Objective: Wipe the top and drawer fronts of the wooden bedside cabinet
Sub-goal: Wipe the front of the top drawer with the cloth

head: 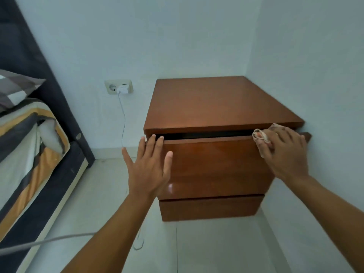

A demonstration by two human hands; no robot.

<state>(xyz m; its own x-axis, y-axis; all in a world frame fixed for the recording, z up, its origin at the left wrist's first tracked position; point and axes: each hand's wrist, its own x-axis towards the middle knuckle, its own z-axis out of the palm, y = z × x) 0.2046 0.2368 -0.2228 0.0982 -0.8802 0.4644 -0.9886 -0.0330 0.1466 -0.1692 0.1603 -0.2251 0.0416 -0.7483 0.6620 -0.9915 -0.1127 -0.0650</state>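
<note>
Hands at the upper drawer of the wooden bedside cabinet (222,103), which stood in the corner of the room.

Left of the cabinet lay a bed (29,146) with a striped cover and a pillow (13,89), and on the wall beside the cabinet a socket (118,86) held a white charger whose cable (123,119) hung to the tiled floor (216,249). The left hand (147,174) lay flat on the left end of the upper drawer front (212,166), fingers (158,141) spread wide, their tips hooked over its top edge. That drawer stood slightly pulled out, a dark gap under the cabinet top. The lower drawer front (210,208) sat shut below. At the drawer's right top corner the right hand (283,150) pressed a crumpled pale cloth (264,135), fingers curled around it.
</note>
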